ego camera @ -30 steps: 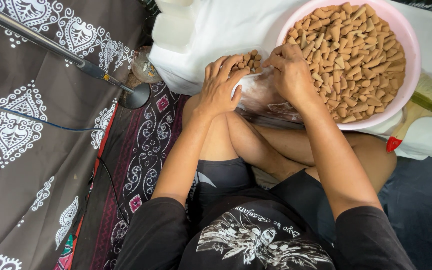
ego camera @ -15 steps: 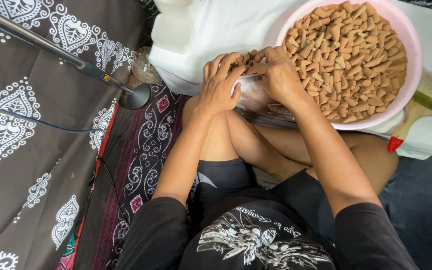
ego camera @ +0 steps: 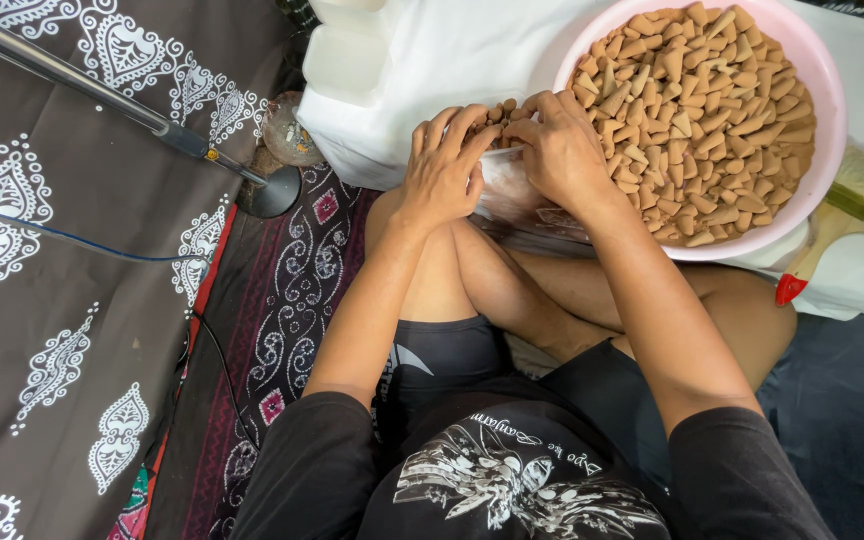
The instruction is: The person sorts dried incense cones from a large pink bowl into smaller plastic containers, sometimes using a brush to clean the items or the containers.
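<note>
A pink bowl (ego camera: 824,172) heaped with several tan cone-shaped pieces (ego camera: 712,110) sits on a white cloth (ego camera: 432,60) at the upper right. Just left of the bowl, my left hand (ego camera: 444,170) and my right hand (ego camera: 558,150) meet over a clear plastic bag (ego camera: 508,190). Both hands pinch the bag's mouth, and a few tan pieces (ego camera: 500,110) show just above my fingers. The bag rests against my bent knees. Most of the bag is hidden under my hands.
A brush with a wooden, red-tipped handle (ego camera: 820,240) lies right of the bowl. A metal stand pole (ego camera: 102,90) ends in a round black base (ego camera: 274,192) on the patterned brown cloth (ego camera: 52,330) at left. A blue cable (ego camera: 62,238) crosses that cloth.
Both hands have shifted slightly left and drawn closer together over the bag's mouth. The bowl and the stand have not moved.
</note>
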